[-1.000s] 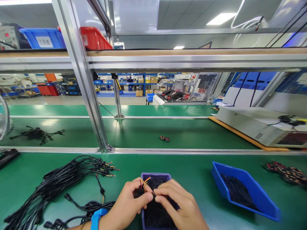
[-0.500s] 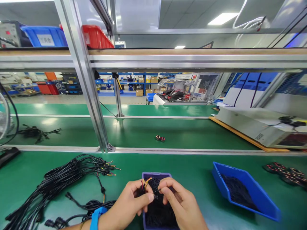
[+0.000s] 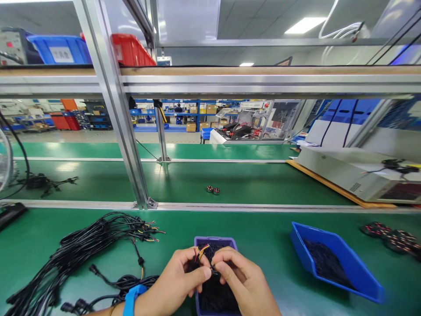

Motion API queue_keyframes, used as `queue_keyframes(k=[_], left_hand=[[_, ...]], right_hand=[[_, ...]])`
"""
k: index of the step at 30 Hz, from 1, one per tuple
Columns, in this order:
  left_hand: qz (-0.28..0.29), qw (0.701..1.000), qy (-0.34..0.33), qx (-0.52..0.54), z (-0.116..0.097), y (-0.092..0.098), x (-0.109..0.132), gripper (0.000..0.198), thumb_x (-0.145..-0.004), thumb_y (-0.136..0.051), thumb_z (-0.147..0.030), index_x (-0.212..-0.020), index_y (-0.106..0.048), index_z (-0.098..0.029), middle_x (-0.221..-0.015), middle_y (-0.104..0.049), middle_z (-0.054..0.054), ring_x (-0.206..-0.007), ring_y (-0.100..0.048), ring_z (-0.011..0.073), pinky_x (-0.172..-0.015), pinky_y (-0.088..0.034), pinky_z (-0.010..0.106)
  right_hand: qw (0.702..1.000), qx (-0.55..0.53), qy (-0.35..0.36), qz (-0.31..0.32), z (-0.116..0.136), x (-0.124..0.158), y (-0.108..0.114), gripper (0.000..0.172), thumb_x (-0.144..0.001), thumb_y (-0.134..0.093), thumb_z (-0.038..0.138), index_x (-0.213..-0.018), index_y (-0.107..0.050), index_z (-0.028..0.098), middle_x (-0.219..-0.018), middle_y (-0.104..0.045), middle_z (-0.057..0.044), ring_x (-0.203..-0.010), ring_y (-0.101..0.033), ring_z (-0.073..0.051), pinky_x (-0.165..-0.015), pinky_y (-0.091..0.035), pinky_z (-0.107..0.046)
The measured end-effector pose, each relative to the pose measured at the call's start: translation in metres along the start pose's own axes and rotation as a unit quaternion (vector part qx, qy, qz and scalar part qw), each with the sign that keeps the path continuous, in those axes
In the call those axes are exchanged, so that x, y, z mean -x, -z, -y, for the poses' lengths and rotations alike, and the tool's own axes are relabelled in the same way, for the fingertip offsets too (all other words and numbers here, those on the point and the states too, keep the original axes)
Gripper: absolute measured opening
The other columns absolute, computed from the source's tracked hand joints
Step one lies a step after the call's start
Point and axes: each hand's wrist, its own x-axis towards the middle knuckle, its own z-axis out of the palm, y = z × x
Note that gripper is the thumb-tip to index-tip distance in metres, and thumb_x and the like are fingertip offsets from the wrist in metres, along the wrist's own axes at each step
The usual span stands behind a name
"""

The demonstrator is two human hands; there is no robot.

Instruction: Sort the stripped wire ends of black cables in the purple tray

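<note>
Factory hall, alum. frame (image 3: 115, 109) over a green work bench (image 3: 263, 228), blue racks (image 3: 164, 115) far back. Purple plastic bin (image 3: 215, 240) sits at the near edge of the bench, packed w/ short blk cables (image 3: 219, 294), thin and tangled. L hand (image 3: 174, 276) is closed over the bin, thumb and fingers pinching one short cable (image 3: 201, 252) whose end fans into red, yellow and blk leads, tips sticking up. R hand (image 3: 245, 281) is curled just beside it, fingertips (image 3: 226, 263) closed on a tiny dark end piece (image 3: 214, 272), too small to make out; can't tell if it's on the same cable. Blue wrist strap (image 3: 131, 298) on L wrist. Left of the bin, a heap of long blk cables (image 3: 82, 250) w/ coloured lead ends. To the right, a tilted blue tray (image 3: 315, 232) holds more blk cables (image 3: 325, 263); small motors (image 3: 391, 237) lie past it.
</note>
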Motion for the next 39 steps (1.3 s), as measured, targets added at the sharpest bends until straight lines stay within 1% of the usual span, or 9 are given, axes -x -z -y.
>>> queue_keyframes(k=[9, 16, 19, 21, 23, 26, 28, 33, 39], left_hand=[[0.007, 0.999, 0.001, 0.041, -0.005, 0.004, 0.003, 0.017, -0.074, -0.071, -0.025, -0.084, -0.061, -0.015, -0.071, -0.055, -0.002, -0.061, -0.051, 0.0106, -0.054, -0.042, 0.02], [0.058, 0.995, -0.011, 0.078, -0.001, 0.006, 0.003, 0.035, -0.075, -0.079, -0.04, -0.091, -0.059, -0.015, -0.078, -0.059, 0.001, -0.063, -0.06, 0.0136, -0.057, -0.045, 0.023], [0.093, 0.995, -0.01, 0.04, -0.007, 0.009, 0.005, 0.033, -0.079, -0.078, -0.043, -0.083, -0.062, -0.014, -0.078, -0.061, 0.002, -0.071, -0.06, 0.0144, -0.066, -0.047, 0.025], [0.08, 0.996, -0.005, 0.036, -0.011, 0.01, 0.006, 0.035, -0.081, -0.076, -0.046, -0.08, -0.064, -0.013, -0.079, -0.064, 0.003, -0.074, -0.059, 0.0146, -0.07, -0.048, 0.025], [0.058, 0.996, 0.015, 0.06, -0.013, 0.008, 0.006, 0.038, -0.08, -0.075, -0.05, -0.081, -0.064, -0.013, -0.076, -0.065, 0.004, -0.07, -0.06, 0.0144, -0.067, -0.047, 0.025], [0.044, 0.993, 0.041, 0.105, -0.011, 0.003, 0.006, 0.043, -0.08, -0.074, -0.053, -0.085, -0.066, -0.012, -0.065, -0.062, 0.002, -0.058, -0.058, 0.0122, -0.057, -0.045, 0.022], [0.037, 0.99, 0.05, 0.13, -0.009, -0.001, 0.006, 0.041, -0.078, -0.076, -0.051, -0.086, -0.064, -0.012, -0.061, -0.06, 0.0, -0.054, -0.058, 0.0109, -0.053, -0.044, 0.02], [0.064, 0.978, 0.102, 0.17, -0.005, -0.005, 0.008, 0.047, -0.066, -0.086, -0.048, -0.083, -0.056, -0.016, -0.061, -0.06, -0.003, -0.051, -0.065, 0.0129, -0.045, -0.043, 0.016], [0.07, 0.978, 0.104, 0.169, 0.012, -0.007, 0.009, 0.05, -0.061, -0.089, -0.05, -0.076, -0.057, -0.015, -0.063, -0.059, -0.003, -0.051, -0.066, 0.012, -0.041, -0.044, 0.013]], right_hand=[[0.984, 0.158, 0.068, 0.039, 0.002, 0.0, 0.008, 0.015, -0.088, -0.054, 0.017, -0.08, -0.067, 0.021, -0.079, -0.069, -0.001, -0.069, -0.064, -0.015, -0.066, -0.05, -0.022], [0.98, 0.164, 0.092, 0.067, 0.005, -0.003, 0.008, 0.017, -0.082, -0.052, 0.011, -0.075, -0.063, 0.021, -0.077, -0.069, -0.001, -0.07, -0.065, -0.015, -0.065, -0.049, -0.023], [0.973, 0.164, 0.081, 0.141, 0.025, 0.001, 0.019, 0.018, -0.079, -0.056, 0.007, -0.073, -0.065, 0.022, -0.078, -0.071, 0.0, -0.074, -0.067, -0.016, -0.07, -0.051, -0.025], [0.957, 0.148, 0.07, 0.239, 0.038, 0.004, 0.028, 0.017, -0.082, -0.063, 0.01, -0.072, -0.068, 0.023, -0.084, -0.074, 0.0, -0.082, -0.069, -0.017, -0.078, -0.052, -0.027], [0.949, 0.138, 0.068, 0.274, 0.04, 0.004, 0.034, 0.02, -0.087, -0.065, 0.017, -0.068, -0.068, 0.023, -0.084, -0.075, 0.0, -0.085, -0.069, -0.018, -0.082, -0.052, -0.029], [0.957, 0.238, 0.082, 0.144, 0.023, -0.002, 0.033, 0.019, -0.091, -0.062, 0.017, -0.074, -0.069, 0.023, -0.083, -0.075, -0.002, -0.082, -0.068, -0.021, -0.078, -0.051, -0.033], [0.926, 0.355, 0.099, 0.078, 0.005, -0.007, 0.027, 0.014, -0.085, -0.067, 0.011, -0.087, -0.072, 0.023, -0.089, -0.075, -0.003, -0.086, -0.066, -0.024, -0.08, -0.049, -0.037], [0.852, 0.498, 0.127, 0.102, -0.017, -0.011, 0.011, 0.019, -0.076, -0.081, 0.01, -0.087, -0.073, 0.025, -0.086, -0.073, -0.001, -0.08, -0.062, -0.023, -0.071, -0.042, -0.034], [0.84, 0.509, 0.152, 0.106, -0.018, -0.008, 0.007, 0.023, -0.076, -0.08, 0.008, -0.092, -0.074, 0.023, -0.084, -0.071, 0.0, -0.08, -0.061, -0.022, -0.068, -0.039, -0.032]])
